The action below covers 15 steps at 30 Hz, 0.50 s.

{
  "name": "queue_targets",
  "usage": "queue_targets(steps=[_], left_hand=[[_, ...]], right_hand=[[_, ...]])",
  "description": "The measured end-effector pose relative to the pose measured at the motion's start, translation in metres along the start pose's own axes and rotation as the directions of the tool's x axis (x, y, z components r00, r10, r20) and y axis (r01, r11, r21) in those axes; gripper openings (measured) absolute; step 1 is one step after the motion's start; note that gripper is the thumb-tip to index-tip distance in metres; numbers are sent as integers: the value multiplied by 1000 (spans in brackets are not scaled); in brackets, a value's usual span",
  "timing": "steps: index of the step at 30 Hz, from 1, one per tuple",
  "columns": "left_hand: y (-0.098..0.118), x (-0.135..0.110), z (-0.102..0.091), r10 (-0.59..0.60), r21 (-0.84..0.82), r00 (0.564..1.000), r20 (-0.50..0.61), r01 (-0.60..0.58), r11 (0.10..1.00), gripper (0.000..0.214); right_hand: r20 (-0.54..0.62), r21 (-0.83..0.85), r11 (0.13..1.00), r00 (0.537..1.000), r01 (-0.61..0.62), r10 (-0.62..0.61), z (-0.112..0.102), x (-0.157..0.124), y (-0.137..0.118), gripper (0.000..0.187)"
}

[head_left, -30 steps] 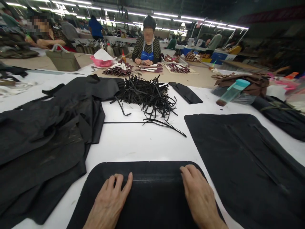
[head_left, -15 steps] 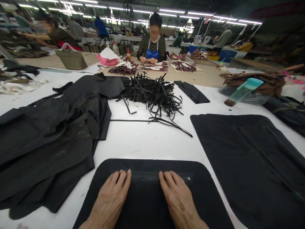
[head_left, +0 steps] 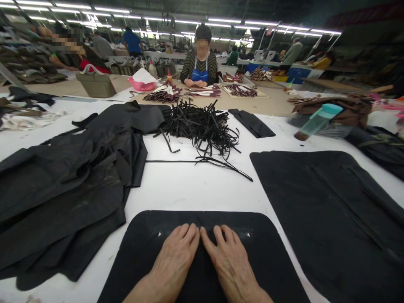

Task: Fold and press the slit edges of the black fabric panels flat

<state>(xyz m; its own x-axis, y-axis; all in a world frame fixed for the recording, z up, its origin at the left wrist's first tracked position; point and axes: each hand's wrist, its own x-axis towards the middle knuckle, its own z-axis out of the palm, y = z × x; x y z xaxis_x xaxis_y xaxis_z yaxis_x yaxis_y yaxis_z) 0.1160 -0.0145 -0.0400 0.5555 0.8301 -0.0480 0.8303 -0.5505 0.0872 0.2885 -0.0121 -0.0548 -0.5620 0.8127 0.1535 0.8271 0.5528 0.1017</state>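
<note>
A black panel with rounded corners [head_left: 139,244] lies in front of me on the white table. Across its upper part runs a faint band, with a small white triangular mark [head_left: 159,234] on the left and a second white mark [head_left: 248,235] on the right. My left hand [head_left: 178,256] rests on the panel, its fingertips pressed down near the middle of the band. Beside it my right hand [head_left: 229,256] lies with its fingers a little spread. The two index fingers nearly touch. Neither hand grips anything.
To the left are heaped black sheets [head_left: 63,198]; to the right, more black panels [head_left: 328,210]. A tangle of black strips [head_left: 198,122] sits ahead, near a folded black piece [head_left: 252,123] and a leaning bottle [head_left: 318,122]. A person [head_left: 200,59] works at the table beyond.
My left hand has slid right along the band to the middle, uncovering the left white mark. My right hand has shifted slightly left, so the hands are closer together.
</note>
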Motion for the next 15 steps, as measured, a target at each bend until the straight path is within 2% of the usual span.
queue_targets(steps=[3,7,11,15], left_hand=[[-1,-1,3,-5,27,1000,21,4,1000,51],[2,-1,4,-18,64,999,41,15,998,51],[12,6,7,-67,135,998,-5,68,989,60],[15,10,10,-62,165,998,-9,62,984,63]], right_hand=[[-65,87,996,998,-4,10,5,-8,10,54],[-91,151,989,996,-12,26,7,-12,16,53],[-114,172,985,993,-18,38,6,-9,13,49],[-128,202,979,991,-11,37,5,-11,15,50]])
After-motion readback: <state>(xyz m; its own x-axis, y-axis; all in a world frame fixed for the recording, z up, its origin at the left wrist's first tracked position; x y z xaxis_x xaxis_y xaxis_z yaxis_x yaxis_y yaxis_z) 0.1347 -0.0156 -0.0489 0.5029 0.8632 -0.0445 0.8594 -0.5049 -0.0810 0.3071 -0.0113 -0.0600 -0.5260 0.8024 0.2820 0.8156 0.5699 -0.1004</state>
